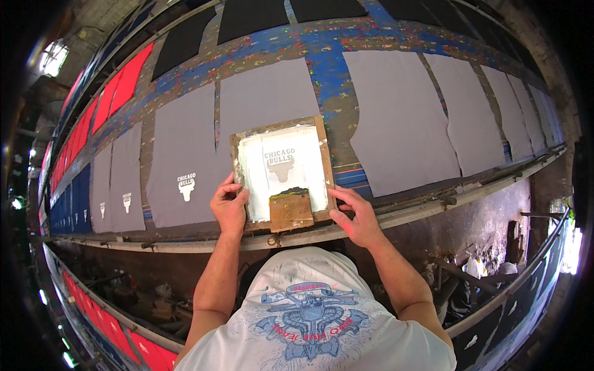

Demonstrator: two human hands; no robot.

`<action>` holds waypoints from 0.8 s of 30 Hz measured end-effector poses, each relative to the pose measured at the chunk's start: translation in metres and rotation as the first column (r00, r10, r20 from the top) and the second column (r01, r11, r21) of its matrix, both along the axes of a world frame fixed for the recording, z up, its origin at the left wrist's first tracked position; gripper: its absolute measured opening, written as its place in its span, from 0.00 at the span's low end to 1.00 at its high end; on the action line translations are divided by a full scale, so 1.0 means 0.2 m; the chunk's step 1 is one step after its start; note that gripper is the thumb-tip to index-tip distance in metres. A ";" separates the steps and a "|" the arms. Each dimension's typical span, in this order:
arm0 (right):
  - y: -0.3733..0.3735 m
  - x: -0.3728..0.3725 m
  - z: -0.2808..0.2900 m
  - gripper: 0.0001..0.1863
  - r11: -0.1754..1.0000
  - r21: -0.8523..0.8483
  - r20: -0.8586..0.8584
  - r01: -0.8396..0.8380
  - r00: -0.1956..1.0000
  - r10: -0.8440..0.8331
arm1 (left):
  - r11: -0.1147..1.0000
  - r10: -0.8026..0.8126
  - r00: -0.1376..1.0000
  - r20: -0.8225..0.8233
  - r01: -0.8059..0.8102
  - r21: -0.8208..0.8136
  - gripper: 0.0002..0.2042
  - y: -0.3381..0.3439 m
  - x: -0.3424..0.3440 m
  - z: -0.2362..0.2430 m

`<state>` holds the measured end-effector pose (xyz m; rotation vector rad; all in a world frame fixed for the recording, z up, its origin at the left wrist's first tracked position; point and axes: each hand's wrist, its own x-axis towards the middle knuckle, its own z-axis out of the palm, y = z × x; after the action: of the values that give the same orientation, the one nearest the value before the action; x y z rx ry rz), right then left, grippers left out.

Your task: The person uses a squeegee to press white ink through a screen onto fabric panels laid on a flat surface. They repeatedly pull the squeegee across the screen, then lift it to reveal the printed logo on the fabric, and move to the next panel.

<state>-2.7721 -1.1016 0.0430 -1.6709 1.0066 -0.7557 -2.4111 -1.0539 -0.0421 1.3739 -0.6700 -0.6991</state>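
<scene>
A wooden screen printing frame (321, 151) lies over the lower part of a grey fabric panel (266, 86). Its white, paint-smeared mesh (253, 164) shows lettering above a bull's head. My left hand (229, 209) grips the frame's left side, thumb near the inner edge. On the opposite side, my right hand (357, 217) holds the frame with fingers along the rail and thumb bent below. A wooden squeegee (291, 212) with a dark, ragged upper edge rests in the frame's near end, overlapping its near rail, and neither hand touches it.
Left of the frame, a grey panel (179, 136) bears a white bull's-head print (187, 187). Unprinted grey panels (399, 117) lie to the right. Black panels (253, 18) and red panels (127, 80) line the far side. A metal rail (408, 210) runs along the table's near edge.
</scene>
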 end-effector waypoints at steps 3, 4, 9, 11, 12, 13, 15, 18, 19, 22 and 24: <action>0.00 -0.01 -0.01 0.31 1.000 0.026 0.003 0.011 1.000 -0.011 | 1.000 -0.004 1.000 -0.003 0.004 0.006 0.12 0.00 0.00 -0.01; 0.00 -0.01 -0.01 0.31 0.999 0.027 0.018 0.016 1.000 -0.016 | 1.000 -0.010 1.000 -0.013 0.010 0.007 0.12 0.00 0.00 -0.01; -0.01 -0.02 -0.03 0.31 0.998 0.064 0.003 0.010 1.000 -0.010 | 0.999 0.001 0.999 -0.032 0.000 0.036 0.11 -0.01 0.00 -0.04; -0.01 -0.01 -0.02 0.31 0.997 0.077 0.005 0.013 1.000 -0.013 | 0.999 -0.024 0.999 -0.046 0.026 0.030 0.11 -0.02 0.00 -0.06; -0.02 0.01 -0.01 0.31 0.996 0.085 0.000 0.019 1.000 -0.019 | 0.999 -0.020 0.999 -0.025 0.021 0.030 0.11 -0.02 0.00 -0.07; -0.01 0.02 0.00 0.31 0.990 0.129 -0.026 0.054 0.998 -0.051 | 1.000 -0.026 0.999 -0.028 0.026 0.011 0.11 -0.03 -0.01 -0.07; 0.01 0.07 0.03 0.32 0.988 -0.142 -0.127 0.065 0.988 -0.083 | 0.999 -0.044 0.998 -0.033 0.043 -0.023 0.10 -0.03 -0.01 -0.08; 0.10 0.17 0.10 0.35 0.753 -0.639 -0.356 -0.155 0.928 -0.111 | 0.998 -0.055 0.998 0.035 0.053 0.041 0.14 -0.03 -0.02 -0.06; 0.11 0.22 0.13 0.35 0.731 -0.631 -0.398 -0.259 0.917 -0.018 | 0.996 -0.060 0.997 0.044 0.057 0.063 0.16 -0.04 -0.02 -0.05; 0.14 0.36 0.18 0.29 0.660 -0.579 -0.546 -0.478 0.829 0.120 | 0.991 -0.132 0.962 0.238 0.121 0.060 0.24 -0.02 0.01 0.03; 0.11 0.42 0.20 0.26 0.623 -0.633 -0.548 -0.459 0.835 0.059 | 0.979 -0.202 0.853 0.481 0.187 0.078 0.26 -0.01 0.06 0.09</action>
<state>-2.6885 -1.0802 0.0838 -2.7909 0.7498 -0.5809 -2.3993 -1.0557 -0.0238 1.5377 -1.2199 -0.5185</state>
